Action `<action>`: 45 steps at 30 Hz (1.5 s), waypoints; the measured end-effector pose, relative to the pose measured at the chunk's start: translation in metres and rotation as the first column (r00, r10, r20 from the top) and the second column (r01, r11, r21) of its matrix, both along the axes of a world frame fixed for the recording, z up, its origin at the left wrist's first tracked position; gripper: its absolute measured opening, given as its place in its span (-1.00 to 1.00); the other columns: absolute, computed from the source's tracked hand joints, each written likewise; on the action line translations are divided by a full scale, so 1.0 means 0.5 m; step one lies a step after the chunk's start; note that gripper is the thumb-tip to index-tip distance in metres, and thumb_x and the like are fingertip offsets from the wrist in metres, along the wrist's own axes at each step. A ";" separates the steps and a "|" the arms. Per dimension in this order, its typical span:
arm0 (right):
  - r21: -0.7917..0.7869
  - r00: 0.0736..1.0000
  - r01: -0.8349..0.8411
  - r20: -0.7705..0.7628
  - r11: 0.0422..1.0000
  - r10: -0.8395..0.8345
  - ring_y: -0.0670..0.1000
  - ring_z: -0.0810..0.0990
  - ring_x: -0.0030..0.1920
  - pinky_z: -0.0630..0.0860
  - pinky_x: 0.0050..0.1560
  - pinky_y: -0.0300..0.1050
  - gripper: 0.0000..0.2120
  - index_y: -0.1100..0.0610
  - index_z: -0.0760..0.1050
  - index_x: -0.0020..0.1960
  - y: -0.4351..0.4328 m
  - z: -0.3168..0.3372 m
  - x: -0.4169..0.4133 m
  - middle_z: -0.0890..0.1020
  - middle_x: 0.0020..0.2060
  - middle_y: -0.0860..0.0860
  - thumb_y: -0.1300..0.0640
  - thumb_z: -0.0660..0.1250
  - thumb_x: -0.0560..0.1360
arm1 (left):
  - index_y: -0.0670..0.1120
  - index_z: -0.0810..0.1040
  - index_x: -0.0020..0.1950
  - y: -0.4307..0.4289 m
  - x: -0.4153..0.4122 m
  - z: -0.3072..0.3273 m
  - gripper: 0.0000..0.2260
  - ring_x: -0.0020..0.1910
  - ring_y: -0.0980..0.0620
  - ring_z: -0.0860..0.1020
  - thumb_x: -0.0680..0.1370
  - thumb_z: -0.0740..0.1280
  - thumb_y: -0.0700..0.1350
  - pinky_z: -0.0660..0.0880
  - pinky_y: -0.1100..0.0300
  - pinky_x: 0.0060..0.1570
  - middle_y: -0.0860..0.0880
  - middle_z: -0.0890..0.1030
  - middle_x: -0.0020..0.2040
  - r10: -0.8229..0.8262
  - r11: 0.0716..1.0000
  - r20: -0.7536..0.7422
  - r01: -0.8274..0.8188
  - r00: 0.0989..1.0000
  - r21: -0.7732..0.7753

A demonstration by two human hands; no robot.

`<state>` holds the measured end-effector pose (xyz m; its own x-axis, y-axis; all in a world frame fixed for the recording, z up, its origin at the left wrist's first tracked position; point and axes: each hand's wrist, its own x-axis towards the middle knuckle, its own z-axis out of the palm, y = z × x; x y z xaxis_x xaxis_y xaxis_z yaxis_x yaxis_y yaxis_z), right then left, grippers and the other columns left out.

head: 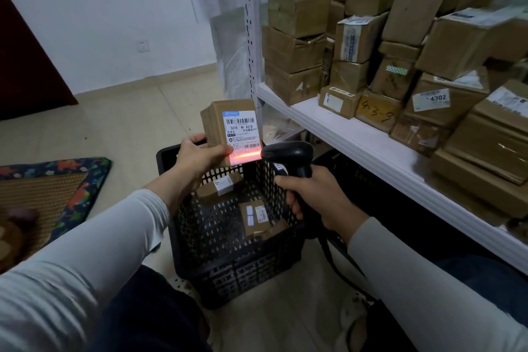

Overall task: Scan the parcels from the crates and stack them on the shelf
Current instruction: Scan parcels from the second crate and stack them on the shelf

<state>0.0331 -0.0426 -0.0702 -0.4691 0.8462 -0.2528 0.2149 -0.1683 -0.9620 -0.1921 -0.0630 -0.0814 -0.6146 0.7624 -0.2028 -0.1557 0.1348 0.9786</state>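
Note:
My left hand [197,158] grips a small brown cardboard parcel [213,123] from below, holding it upright above the black crate [228,260]. Its white barcode label faces me. My right hand [317,200] grips a black handheld scanner [288,156], whose head points left at the parcel's lower edge. A red scan line glows across the bottom of the label. Inside the crate lie three small brown parcels [254,216] with labels. The white shelf [357,137] on the right carries several stacked cardboard boxes [297,46].
A patterned mat [57,188] lies on the tiled floor at the left. A dark door [25,66] stands at the far left. A perforated white shelf upright [251,23] rises behind the parcel. The scanner cable [331,260] hangs beside the crate. Another dark crate sits under the shelf.

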 end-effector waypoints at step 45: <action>0.020 0.433 0.860 -0.561 0.511 -0.706 0.00 0.47 -0.53 0.40 -0.51 -0.20 -0.83 0.26 0.50 0.02 0.132 0.240 0.412 0.54 -0.43 0.10 0.19 0.39 0.49 | -0.01 0.44 -0.35 0.301 0.556 0.309 -0.68 -0.36 0.09 0.45 0.50 0.24 0.15 0.38 0.24 -0.31 0.10 0.48 -0.55 -0.737 0.674 -0.083 0.739 0.671 -0.007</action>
<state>0.2393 0.0235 0.0496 0.4557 0.8873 0.0712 -0.3135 0.2349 -0.9201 0.0857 0.0876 0.0728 0.1387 0.9778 -0.1568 0.0551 0.1505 0.9871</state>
